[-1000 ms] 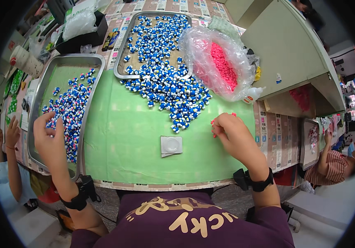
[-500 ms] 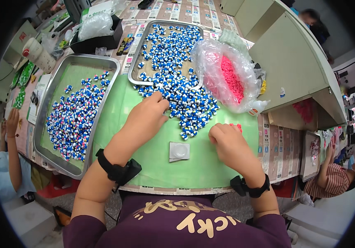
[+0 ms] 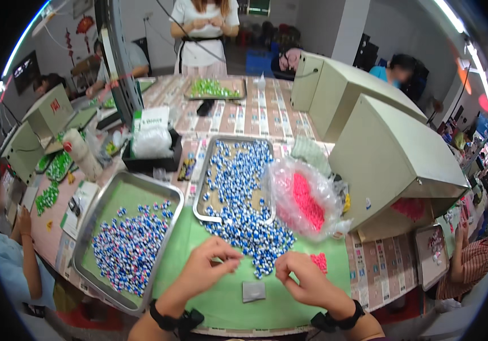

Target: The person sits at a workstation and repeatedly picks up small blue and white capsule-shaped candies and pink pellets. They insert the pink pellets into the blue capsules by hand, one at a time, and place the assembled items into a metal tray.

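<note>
Both of my hands are raised over a green mat [image 3: 221,312], close to the near end of a pile of small blue-and-white pieces [image 3: 255,236]. My left hand [image 3: 209,266] has its fingertips and thumb drawn together, pointing right. Facing it, my right hand [image 3: 306,279] is curled in a pinch. Anything between the fingers of either hand is too small to make out. A small grey-white square pad [image 3: 253,291] lies between my wrists. Beside my right hand is a little heap of pink pieces [image 3: 319,262]. The pile spills from a metal tray [image 3: 198,196].
At left, another metal tray [image 3: 124,194] holds blue, white and pink pieces. A clear plastic bag [image 3: 276,184] of pink pieces [image 3: 306,202] lies right of the pile. Beyond it stands a pale cabinet-like box [image 3: 386,153]. A black box [image 3: 174,156] stands behind the left tray. Several people sit or stand around.
The view has tilted up, showing more of the room. My left hand has come away from the pile's left edge, and my right hand from the pink heap; both are now closer together.
</note>
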Tool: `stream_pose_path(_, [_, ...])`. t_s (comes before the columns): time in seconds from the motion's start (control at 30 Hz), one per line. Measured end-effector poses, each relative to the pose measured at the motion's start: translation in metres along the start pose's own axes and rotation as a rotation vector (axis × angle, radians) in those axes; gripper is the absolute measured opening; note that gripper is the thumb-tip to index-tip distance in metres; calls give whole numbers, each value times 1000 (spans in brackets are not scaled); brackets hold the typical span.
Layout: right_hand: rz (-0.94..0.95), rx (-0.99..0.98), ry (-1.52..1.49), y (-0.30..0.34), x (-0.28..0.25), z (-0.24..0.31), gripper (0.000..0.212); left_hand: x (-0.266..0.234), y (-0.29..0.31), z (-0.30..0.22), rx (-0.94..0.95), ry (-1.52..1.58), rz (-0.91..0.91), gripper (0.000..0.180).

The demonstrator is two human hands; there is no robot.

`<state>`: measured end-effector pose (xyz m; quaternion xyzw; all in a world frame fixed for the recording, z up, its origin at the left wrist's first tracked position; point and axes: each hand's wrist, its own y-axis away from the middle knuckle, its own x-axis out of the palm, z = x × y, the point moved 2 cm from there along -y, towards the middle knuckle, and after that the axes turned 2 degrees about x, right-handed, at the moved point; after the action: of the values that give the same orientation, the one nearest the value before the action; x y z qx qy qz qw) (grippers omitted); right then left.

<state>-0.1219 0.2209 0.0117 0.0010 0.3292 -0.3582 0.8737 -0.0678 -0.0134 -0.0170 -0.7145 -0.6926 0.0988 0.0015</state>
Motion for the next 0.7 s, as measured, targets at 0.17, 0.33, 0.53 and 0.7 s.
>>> stream_pose_path(0.17, [-113,-119,-292,-19,15,33,20,27,17,-19,-186,610,99,16])
stream_pose_path(0.33, [-173,-140,-321,-15,21,29,20,35,19,-18,-247,684,92,18])
stream_pose_path(0.53, [-168,-183,-281,-11,19,28,22,41,19,-15,-254,723,131,15])
stream_pose_path(0.7, [-116,-273,-75,-8,11,28,17,42,19,-20,-201,556,88,14])
